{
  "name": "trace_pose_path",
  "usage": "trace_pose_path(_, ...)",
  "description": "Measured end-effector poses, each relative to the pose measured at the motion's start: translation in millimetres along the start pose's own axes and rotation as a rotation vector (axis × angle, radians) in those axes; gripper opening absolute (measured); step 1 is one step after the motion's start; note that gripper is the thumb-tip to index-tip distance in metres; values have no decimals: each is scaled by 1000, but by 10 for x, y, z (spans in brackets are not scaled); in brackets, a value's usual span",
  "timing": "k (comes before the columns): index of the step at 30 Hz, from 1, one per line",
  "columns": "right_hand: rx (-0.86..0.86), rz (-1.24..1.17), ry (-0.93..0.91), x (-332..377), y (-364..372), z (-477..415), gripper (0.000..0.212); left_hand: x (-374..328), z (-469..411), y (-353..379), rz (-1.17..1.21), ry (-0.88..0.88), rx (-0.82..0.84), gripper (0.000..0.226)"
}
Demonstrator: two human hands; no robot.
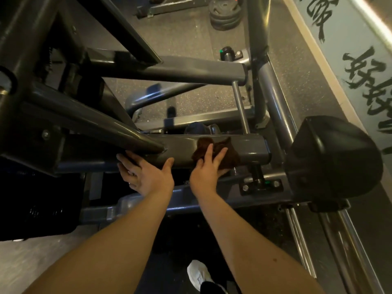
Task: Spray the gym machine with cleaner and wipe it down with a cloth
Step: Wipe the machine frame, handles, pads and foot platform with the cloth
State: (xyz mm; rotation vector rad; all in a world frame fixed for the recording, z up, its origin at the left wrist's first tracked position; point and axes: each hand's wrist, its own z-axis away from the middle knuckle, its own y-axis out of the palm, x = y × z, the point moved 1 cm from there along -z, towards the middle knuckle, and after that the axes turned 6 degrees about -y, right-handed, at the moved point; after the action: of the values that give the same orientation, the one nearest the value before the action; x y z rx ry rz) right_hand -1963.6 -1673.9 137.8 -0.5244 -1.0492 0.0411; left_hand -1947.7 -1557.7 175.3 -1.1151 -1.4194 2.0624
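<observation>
The right hand is pressing a dark brown cloth flat against the grey beam of the gym machine, its fingers lying nearly straight and spread over the fabric rather than bunching it. The left hand is bracing on the same beam just to the left, fingers splayed along the lower edge and thumb reaching up the face, gripping nothing. The beam's long axis is running left to right across the middle of the frame, so the next wipe is probably travelling along that line. The cloth is sitting near the beam's right end, close to the black padded block, and most of the beam is stretching left, under the left hand, towards the slanting tube. No spray bottle is showing.
</observation>
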Motion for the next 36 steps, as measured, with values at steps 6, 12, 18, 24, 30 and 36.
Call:
trace_pose_path(6,66,516,-105,28,-374,-542,56,25,18,-8,24,10,-1,129)
trace_pose_path(12,313,635,-461,597,6,-786,44,99,-2,76,12,41,-39,126)
trace_pose_path(18,318,590,-801,328,-12,-469,52,145,-9,91,24,84,-99,122)
trace_pose_path(24,-59,574,-551,-463,-373,-445,54,304,-95,114,6,194,-138,115)
trace_pose_path(30,-305,422,-662,-385,229,-197,51,733,-327,133,58,458,-392,80)
trace_pose_path(36,-256,497,-979,-188,389,-136,39,962,-640,71,4,627,-621,66)
